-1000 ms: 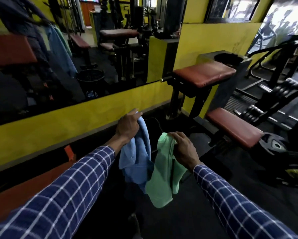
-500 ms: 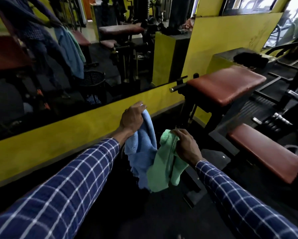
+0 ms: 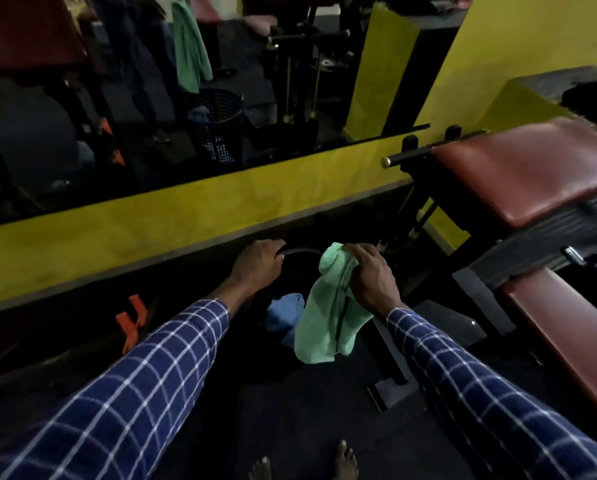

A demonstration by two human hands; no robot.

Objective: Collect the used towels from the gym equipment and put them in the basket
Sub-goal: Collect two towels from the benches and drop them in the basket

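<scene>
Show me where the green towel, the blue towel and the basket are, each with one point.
green towel [image 3: 328, 317], head view, middle of the hanging cloth.
blue towel [image 3: 285, 315], head view, its lit upper fold.
basket [image 3: 300, 251], head view, far rim between the hands.

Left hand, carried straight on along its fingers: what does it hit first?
Probably the rim of the black basket, just beyond the fingertips of the left hand; past that, the green towel. Depth is unclear.
</scene>
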